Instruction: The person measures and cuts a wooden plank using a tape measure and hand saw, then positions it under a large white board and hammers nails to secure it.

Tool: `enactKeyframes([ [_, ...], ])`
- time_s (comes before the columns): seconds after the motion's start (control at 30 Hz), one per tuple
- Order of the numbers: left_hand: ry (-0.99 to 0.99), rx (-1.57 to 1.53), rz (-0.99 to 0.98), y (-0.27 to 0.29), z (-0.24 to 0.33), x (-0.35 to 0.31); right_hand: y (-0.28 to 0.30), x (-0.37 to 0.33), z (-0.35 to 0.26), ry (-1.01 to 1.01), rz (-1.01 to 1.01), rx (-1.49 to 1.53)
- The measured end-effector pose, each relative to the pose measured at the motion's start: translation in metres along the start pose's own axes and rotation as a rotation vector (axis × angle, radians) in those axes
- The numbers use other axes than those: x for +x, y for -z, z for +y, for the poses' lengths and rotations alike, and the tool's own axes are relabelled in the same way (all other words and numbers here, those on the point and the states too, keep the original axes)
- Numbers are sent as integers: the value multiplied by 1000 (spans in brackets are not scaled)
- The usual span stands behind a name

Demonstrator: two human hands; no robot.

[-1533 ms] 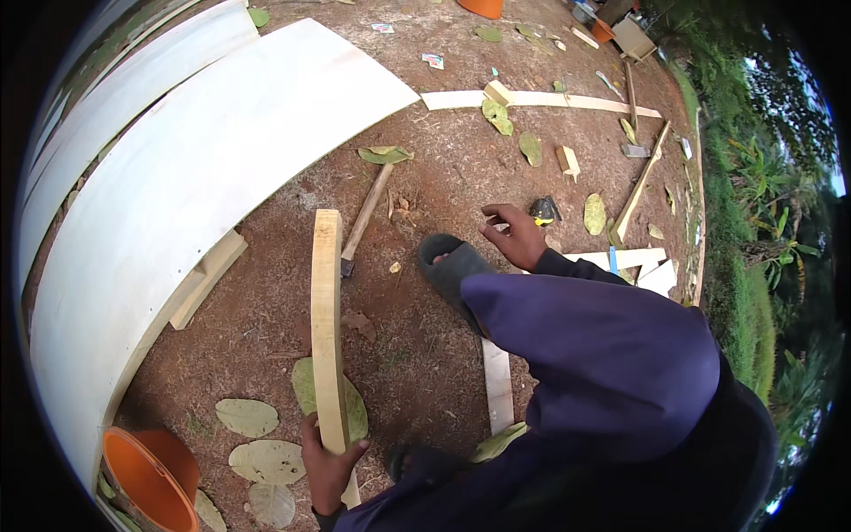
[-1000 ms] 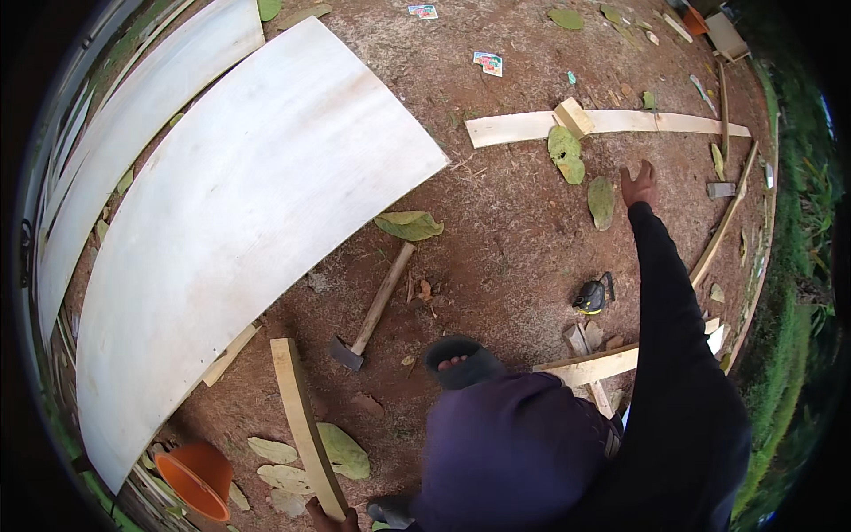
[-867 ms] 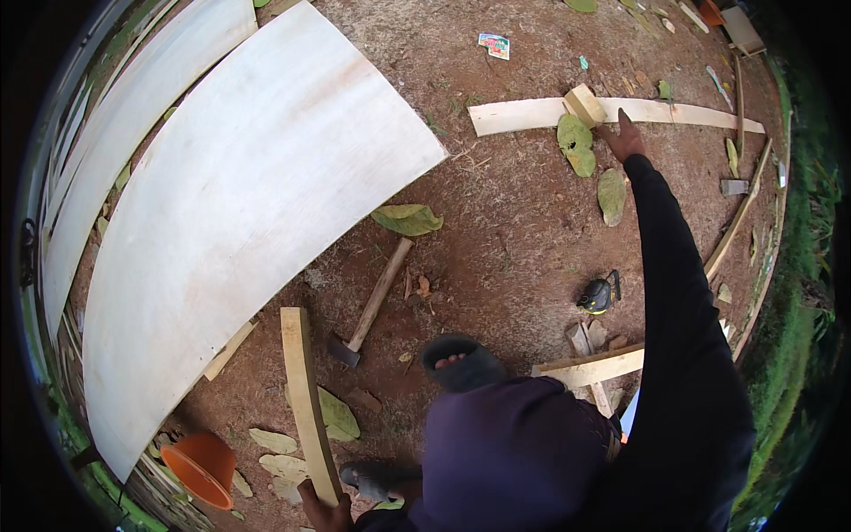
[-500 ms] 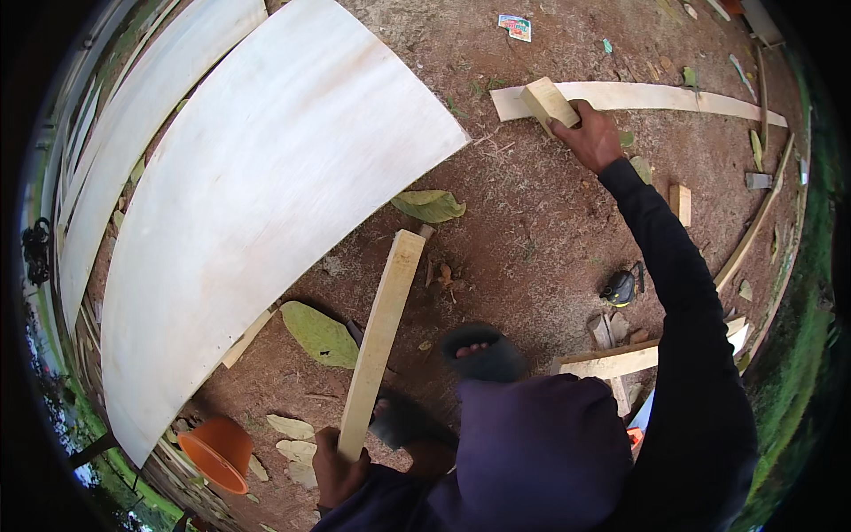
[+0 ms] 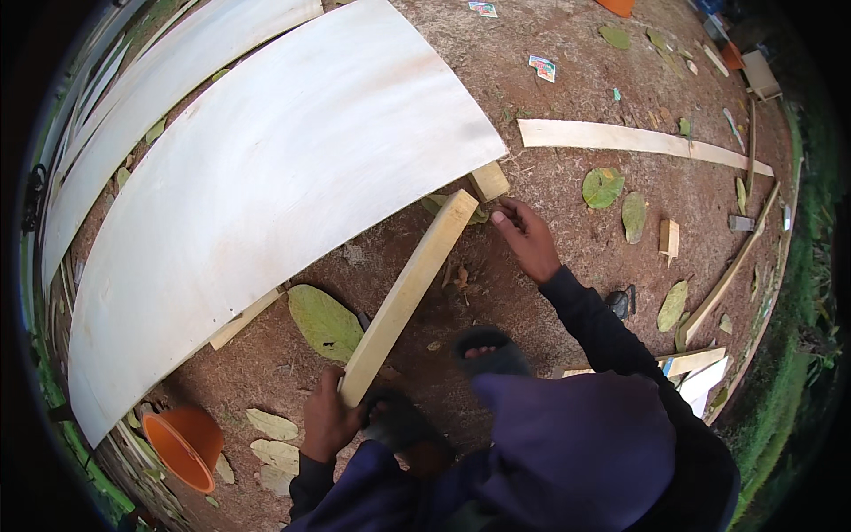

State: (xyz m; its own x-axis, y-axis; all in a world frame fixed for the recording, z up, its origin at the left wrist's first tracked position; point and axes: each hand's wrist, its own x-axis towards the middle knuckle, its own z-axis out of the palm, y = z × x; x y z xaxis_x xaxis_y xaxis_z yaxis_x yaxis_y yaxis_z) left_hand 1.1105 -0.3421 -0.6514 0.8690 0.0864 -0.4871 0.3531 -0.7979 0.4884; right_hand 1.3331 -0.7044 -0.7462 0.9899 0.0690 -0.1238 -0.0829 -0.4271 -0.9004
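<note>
My left hand (image 5: 330,417) grips the lower end of a long squared wooden beam (image 5: 409,297), which slants up and away to the right. The beam's far end is close to the near edge of a large pale plywood sheet (image 5: 284,133). Under the sheet's right corner sits a short wooden block (image 5: 489,181), with part of it hidden beneath the sheet. Just below that block is my right hand (image 5: 529,241), its thumb and fingers apart and nothing held in them. A green leaf behind the beam's tip is partly covered.
An orange bucket (image 5: 184,448) lies tipped at the lower left. A thin wooden strip (image 5: 638,142) stretches across the ground at the right. A small wood block (image 5: 668,239), a dark tape measure (image 5: 619,303) and large leaves (image 5: 324,322) are scattered around. My sandalled feet are below the beam.
My right hand has come back toward me and let go of the block, which now sits under the sheet's corner. The beam in my left hand tilts further right. The view has shifted.
</note>
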Motion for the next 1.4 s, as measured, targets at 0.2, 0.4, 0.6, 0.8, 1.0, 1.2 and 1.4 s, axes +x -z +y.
enactKeyframes([
  [0.2,-237,66,-19,7,7,55,-9,1,-8,-13,48,206],
  [0.4,-312,37,-5,14,20,92,11,26,-6,-7,101,232],
  [0.6,-335,74,15,14,30,115,18,54,-14,-47,137,220],
  [0.8,-347,194,123,8,28,134,31,83,14,-52,181,88],
  [1.0,-273,132,667,-29,2,107,36,91,45,-128,146,56],
  [1.2,264,-390,1104,-65,-42,51,42,88,33,-128,98,45],
  [1.4,260,-1073,895,-46,-69,56,53,99,41,-140,66,84],
])
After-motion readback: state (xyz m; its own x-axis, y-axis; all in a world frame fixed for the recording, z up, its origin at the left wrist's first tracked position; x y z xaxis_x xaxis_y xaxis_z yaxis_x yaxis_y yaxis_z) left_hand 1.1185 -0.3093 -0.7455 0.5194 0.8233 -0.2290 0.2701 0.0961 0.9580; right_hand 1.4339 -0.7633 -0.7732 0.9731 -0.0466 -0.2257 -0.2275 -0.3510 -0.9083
